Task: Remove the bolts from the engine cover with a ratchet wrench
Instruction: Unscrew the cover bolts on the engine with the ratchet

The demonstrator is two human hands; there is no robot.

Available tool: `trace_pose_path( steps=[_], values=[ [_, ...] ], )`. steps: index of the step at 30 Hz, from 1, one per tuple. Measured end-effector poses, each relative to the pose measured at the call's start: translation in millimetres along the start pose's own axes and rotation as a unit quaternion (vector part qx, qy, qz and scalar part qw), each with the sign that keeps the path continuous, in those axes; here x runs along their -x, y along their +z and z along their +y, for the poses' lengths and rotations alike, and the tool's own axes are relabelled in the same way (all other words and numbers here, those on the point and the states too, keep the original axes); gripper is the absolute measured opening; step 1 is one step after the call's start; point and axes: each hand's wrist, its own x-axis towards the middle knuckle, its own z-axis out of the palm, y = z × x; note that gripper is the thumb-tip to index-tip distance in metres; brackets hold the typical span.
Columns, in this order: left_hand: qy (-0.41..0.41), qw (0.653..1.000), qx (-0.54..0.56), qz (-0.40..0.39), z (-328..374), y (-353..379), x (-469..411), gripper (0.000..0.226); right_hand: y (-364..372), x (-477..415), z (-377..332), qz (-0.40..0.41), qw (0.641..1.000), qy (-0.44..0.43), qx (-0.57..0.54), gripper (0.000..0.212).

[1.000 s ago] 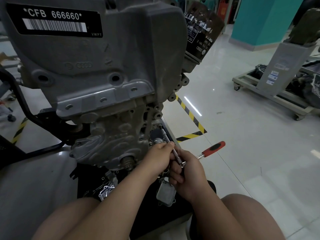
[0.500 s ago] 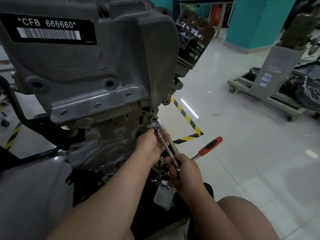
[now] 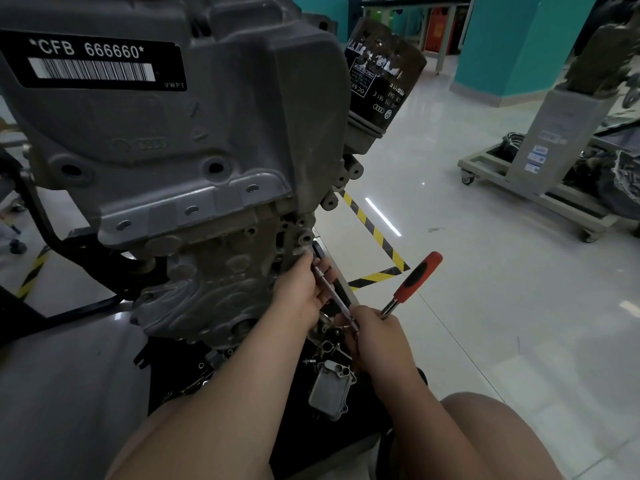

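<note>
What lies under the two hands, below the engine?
A silver boxy metal part and small loose metal pieces lie on a dark surface. The left hand, right hand and forearms cover the rest, so nothing more can be told.

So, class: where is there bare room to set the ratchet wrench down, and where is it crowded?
Bare: the glossy floor between the striped tape, the wheeled cart and the person's knee. Crowded: below the engine, where loose metal parts lie under the left hand and right hand, both gripping the ratchet wrench.
</note>
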Motion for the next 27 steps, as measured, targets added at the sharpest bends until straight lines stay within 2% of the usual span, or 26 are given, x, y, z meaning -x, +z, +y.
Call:
trace_pose_path(
  steps=[4,9,16,21,27],
  values=[
    [-0.006,1.0,-0.013,-0.001,-2.3,0.2,1.9,0.021,-4.9,6.0,0.7,-0.001,0.999,-0.039,0.028,0.039],
    [-0.015,1.0,-0.001,-0.005,-5.2,-0.9,5.7,0.027,-11.1,14.2,-1.2,-0.007,0.998,-0.043,0.051,0.036],
    [-0.008,1.0,0.006,-0.015,-4.5,-0.7,10.1,0.028,-20.1,18.5,2.5,0.011,0.999,-0.036,0.019,0.038],
    [0.044,0.999,0.028,-0.014,-6.3,-7.6,20.2,0.028,-27.1,22.3,1.6,-0.013,0.997,-0.07,0.009,0.038],
    [0.172,0.977,0.088,-0.09,7.2,-23.5,49.4,0.026,-37.4,28.4,-4.8,-0.054,0.993,-0.105,-0.03,0.039]
  ],
)
